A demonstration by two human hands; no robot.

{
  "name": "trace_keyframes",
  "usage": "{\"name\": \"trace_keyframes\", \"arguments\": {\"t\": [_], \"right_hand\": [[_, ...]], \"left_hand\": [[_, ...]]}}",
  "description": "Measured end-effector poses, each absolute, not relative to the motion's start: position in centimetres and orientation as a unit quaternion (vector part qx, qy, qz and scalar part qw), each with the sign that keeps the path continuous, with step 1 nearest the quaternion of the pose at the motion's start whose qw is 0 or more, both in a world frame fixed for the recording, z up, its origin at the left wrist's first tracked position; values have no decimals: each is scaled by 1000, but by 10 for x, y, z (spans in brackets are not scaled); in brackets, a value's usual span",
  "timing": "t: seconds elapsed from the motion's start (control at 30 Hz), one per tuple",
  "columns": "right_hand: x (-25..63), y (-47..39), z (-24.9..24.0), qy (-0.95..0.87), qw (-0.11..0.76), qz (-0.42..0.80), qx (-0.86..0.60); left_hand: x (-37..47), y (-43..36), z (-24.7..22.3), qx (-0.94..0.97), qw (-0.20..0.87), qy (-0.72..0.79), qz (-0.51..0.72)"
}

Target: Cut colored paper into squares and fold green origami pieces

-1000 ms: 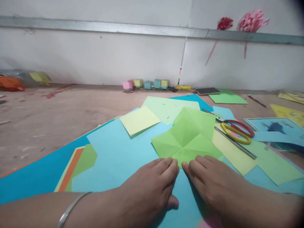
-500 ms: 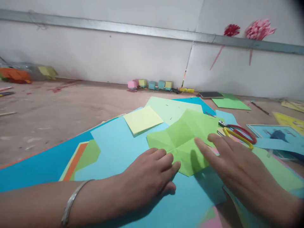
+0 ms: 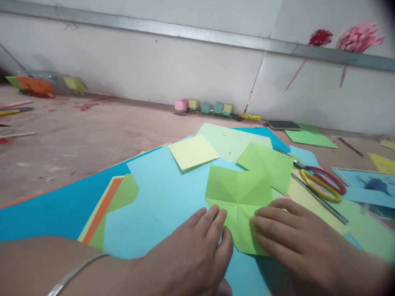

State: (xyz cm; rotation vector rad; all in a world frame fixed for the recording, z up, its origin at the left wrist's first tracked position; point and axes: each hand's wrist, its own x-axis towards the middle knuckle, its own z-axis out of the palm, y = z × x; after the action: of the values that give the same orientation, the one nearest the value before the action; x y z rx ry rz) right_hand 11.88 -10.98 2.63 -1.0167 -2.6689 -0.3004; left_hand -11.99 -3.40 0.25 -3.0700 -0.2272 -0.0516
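Observation:
A creased light-green paper sheet (image 3: pixel 237 193), with fold lines crossing at its middle, lies in front of me over pale-blue paper (image 3: pixel 151 197). My left hand (image 3: pixel 200 238) is at its lower left edge, fingers close together and closed on the paper; the thumb sits lower, partly hidden. Along the right edge, my right hand (image 3: pixel 286 226) has its fingers bent over the sheet, with the thumb out of sight. Another folded green sheet (image 3: pixel 268 162) rests just behind. Scissors (image 3: pixel 321 181) with red and yellow handles lie to the right, beyond my right hand.
A pale-yellow paper square (image 3: pixel 194 152) lies behind my left hand. Small coloured paper cubes (image 3: pixel 205 107) line the wall's foot. A dark flat object (image 3: pixel 284 124) sits at the back right, and pencils (image 3: pixel 17 110) lie at far left. Paper flowers (image 3: pixel 359 39) hang from a metal rail.
The creased green sheet has come towards me, uncovering more of the green sheet behind. My right hand has come down onto its right edge. The view has shifted slightly left.

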Motion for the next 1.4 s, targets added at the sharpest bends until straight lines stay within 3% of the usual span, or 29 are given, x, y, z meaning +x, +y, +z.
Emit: {"name": "trace_keyframes", "arguments": {"t": [0.57,0.93,1.4], "right_hand": [[157,-77,26,-856,176,244,-420],[129,-75,-6,-815,269,37,-511],[127,-64,-10,-822,207,-31,-529]], "left_hand": [[-118,-24,13,-998,-22,-58,-4],[-124,-38,14,-998,-4,-56,-41],[-123,-37,8,-992,-80,-77,-54]]}}
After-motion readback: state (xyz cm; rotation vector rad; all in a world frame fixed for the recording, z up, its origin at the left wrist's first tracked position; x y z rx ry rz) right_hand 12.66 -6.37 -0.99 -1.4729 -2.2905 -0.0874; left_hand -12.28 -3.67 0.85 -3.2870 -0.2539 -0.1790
